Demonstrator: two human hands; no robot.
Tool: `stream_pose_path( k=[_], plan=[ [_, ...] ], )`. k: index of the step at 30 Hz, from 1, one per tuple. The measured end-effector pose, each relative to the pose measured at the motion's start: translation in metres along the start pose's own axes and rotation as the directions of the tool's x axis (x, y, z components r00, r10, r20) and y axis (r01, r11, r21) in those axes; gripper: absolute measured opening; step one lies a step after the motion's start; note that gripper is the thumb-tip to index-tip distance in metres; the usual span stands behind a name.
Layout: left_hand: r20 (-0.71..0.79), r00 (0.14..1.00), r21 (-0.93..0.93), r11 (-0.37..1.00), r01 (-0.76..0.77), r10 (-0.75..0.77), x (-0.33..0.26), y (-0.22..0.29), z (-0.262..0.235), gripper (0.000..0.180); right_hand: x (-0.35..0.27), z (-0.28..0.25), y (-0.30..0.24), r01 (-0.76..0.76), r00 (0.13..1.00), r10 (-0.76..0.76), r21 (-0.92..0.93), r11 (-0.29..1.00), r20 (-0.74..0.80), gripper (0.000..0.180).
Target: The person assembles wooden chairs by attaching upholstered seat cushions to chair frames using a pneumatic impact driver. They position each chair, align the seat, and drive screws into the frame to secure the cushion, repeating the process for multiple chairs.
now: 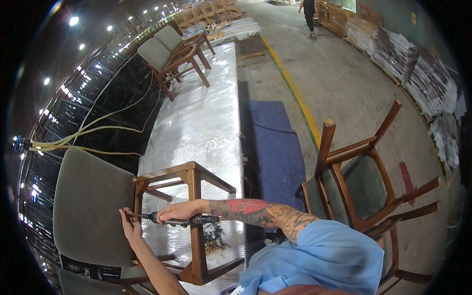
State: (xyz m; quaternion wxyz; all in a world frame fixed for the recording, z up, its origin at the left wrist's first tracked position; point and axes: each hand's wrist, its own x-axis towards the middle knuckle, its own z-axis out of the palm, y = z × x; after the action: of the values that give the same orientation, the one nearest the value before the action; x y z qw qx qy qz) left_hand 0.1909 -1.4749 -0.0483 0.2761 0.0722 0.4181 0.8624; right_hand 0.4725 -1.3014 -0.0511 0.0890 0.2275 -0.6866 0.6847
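Head view: a chair point(147, 216) lies tipped on its side on the near end of a long counter point(206, 108) wrapped in shiny, crinkled plastic film. Its padded seat is grey-green fabric, its square legs and rails smooth brown wood. The right hand point(178, 211) wraps its grip around a slim dark driver point(172, 220), held level and pointing left at the frame beside the seat. The left hand point(130, 223) pinches the driver's thin metal tip, fingers narrow, against the seat edge. Wood shavings point(215, 241) lie just right of the near leg. Two more chairs point(169, 51) stand at the far end. Another chair point(366, 187) lies tilted on the concrete floor point(339, 73), right.
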Motion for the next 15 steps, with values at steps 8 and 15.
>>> stream_pose_path(
  k=[8,15],
  plan=[
    [0.077,0.997,0.076,0.997,-0.005,-0.001,-0.013,-0.007,0.007,0.03,0.0,-0.009,0.012,-0.015,1.0,0.015,-0.039,0.999,-0.021,0.033],
    [0.048,0.989,0.182,0.972,-0.146,0.14,-0.032,-0.026,-0.004,0.041,0.001,-0.002,0.01,-0.183,0.983,0.179,-0.082,0.98,-0.048,0.04]
  ],
)
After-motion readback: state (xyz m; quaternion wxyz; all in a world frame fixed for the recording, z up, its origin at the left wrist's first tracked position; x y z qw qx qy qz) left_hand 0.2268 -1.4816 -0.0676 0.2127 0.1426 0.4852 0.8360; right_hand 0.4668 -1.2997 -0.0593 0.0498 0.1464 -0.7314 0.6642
